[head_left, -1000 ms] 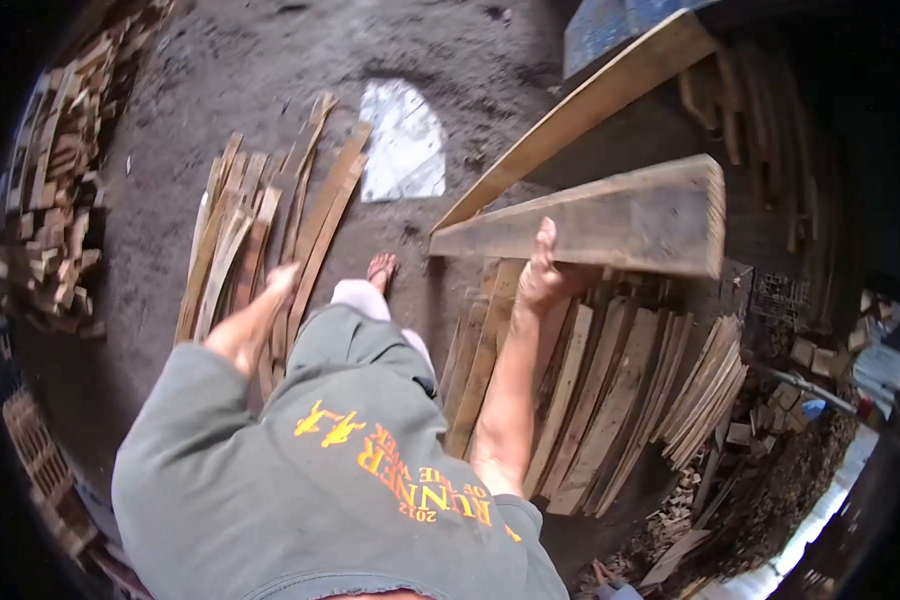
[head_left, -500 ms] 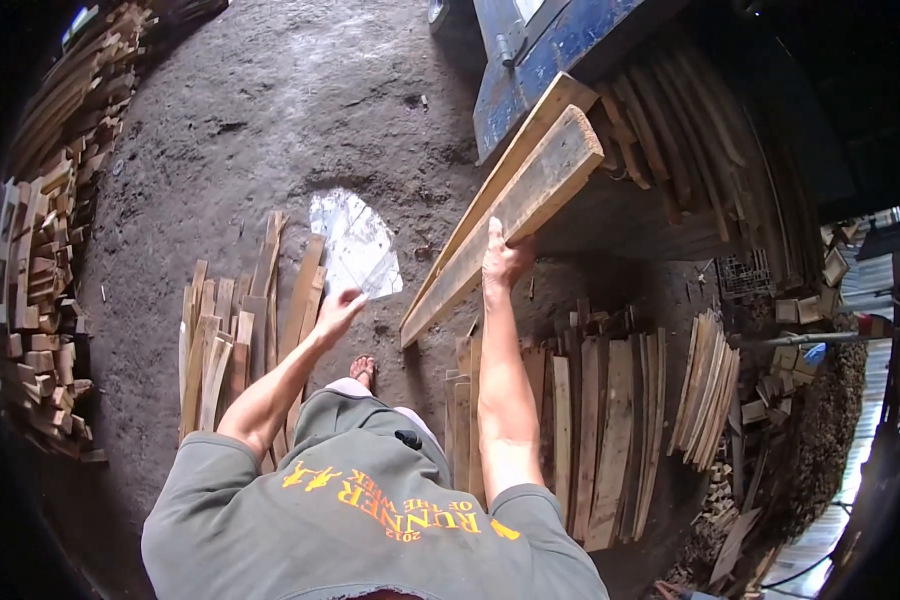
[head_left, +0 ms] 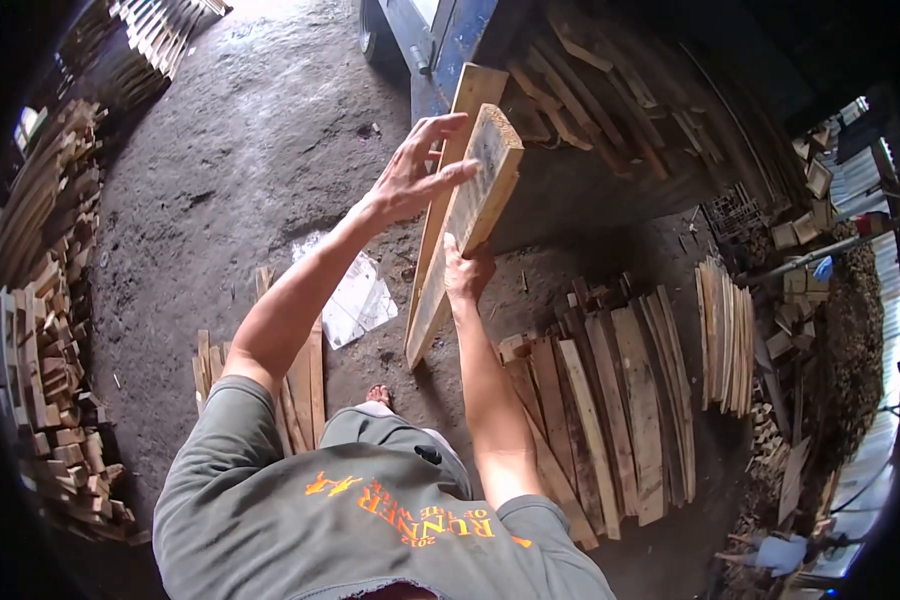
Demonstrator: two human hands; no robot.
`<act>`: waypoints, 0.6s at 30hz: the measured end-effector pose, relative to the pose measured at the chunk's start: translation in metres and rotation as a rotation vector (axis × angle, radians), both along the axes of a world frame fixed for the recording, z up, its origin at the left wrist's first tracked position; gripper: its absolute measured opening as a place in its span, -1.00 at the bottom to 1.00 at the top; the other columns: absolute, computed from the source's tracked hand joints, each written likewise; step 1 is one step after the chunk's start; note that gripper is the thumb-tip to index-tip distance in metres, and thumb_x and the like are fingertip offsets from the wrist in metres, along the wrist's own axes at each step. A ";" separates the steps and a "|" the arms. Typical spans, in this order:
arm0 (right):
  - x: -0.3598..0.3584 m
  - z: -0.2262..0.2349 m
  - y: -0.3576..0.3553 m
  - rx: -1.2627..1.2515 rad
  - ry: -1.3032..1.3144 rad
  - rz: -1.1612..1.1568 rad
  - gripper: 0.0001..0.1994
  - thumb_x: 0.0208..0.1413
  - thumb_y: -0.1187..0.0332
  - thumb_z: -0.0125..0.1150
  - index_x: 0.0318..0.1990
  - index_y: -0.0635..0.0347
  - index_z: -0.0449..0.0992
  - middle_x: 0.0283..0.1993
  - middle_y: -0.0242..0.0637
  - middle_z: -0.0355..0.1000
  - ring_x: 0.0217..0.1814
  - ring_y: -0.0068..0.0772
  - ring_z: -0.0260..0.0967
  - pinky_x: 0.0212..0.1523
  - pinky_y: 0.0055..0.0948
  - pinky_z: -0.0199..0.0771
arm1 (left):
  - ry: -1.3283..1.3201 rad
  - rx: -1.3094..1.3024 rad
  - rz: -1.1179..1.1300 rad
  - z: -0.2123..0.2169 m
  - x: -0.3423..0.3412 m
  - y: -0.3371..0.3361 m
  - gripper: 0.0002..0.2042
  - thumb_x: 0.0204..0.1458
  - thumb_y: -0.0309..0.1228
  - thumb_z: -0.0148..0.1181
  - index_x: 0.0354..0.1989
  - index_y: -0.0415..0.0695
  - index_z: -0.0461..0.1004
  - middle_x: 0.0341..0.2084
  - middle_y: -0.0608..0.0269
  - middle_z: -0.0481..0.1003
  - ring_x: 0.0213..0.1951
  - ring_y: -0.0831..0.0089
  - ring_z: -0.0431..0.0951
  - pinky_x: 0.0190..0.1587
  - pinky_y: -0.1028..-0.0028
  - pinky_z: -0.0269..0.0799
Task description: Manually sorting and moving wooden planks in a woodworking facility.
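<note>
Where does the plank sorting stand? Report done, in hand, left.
Done: rows of planks lie side by side on the ground to the person's right, and a smaller row to their left. In hand: the right hand holds a long plank tilted up; the left hand is open against its upper end. Left: loose boards heaped beyond.

Plank [head_left: 465, 215] raised at centre, tilted; left hand [head_left: 410, 175] on upper left edge, right hand [head_left: 465, 272] beneath. Board row [head_left: 610, 420] on floor right; offcut stack [head_left: 45, 330] far left.
</note>
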State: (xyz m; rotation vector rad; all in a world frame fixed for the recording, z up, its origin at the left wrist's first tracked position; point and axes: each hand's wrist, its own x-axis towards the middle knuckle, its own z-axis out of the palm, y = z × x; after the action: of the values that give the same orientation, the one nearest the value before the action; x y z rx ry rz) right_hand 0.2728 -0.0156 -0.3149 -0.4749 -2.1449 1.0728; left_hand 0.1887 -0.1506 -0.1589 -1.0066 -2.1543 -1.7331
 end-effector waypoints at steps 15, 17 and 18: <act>0.001 -0.002 0.015 0.024 0.090 -0.030 -0.49 -0.05 0.04 0.34 -0.10 0.30 0.46 -0.22 0.10 0.50 -0.20 0.22 0.46 -0.20 -0.01 0.47 | 0.510 -0.241 0.140 0.037 -0.087 0.030 -0.49 -0.13 -0.58 0.18 0.12 -0.10 0.40 0.00 0.07 0.40 0.05 0.10 0.42 0.13 0.25 0.36; 0.002 -0.002 0.016 -0.007 0.038 -0.043 -0.49 -0.06 0.04 0.35 -0.11 0.30 0.46 -0.23 0.12 0.50 -0.21 0.22 0.46 -0.22 -0.01 0.47 | 0.597 -0.241 0.094 0.044 -0.059 0.034 -0.56 -0.11 -0.58 0.19 0.04 -0.14 0.45 -0.08 0.09 0.46 0.03 0.11 0.44 0.10 0.25 0.39; 0.003 -0.002 0.016 -0.015 0.050 -0.048 -0.49 -0.06 0.04 0.35 -0.11 0.30 0.46 -0.23 0.12 0.50 -0.21 0.21 0.47 -0.23 -0.01 0.48 | 0.616 -0.209 0.125 0.044 -0.045 0.038 -0.59 -0.11 -0.57 0.20 0.01 -0.14 0.48 -0.08 0.10 0.46 0.01 0.12 0.45 0.08 0.22 0.40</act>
State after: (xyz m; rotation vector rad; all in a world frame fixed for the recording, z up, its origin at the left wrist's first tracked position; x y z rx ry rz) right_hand 0.2762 -0.0001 -0.3174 -0.4990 -2.0729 1.0638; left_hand 0.1438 -0.1127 -0.1152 -1.2244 -1.9487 -0.9756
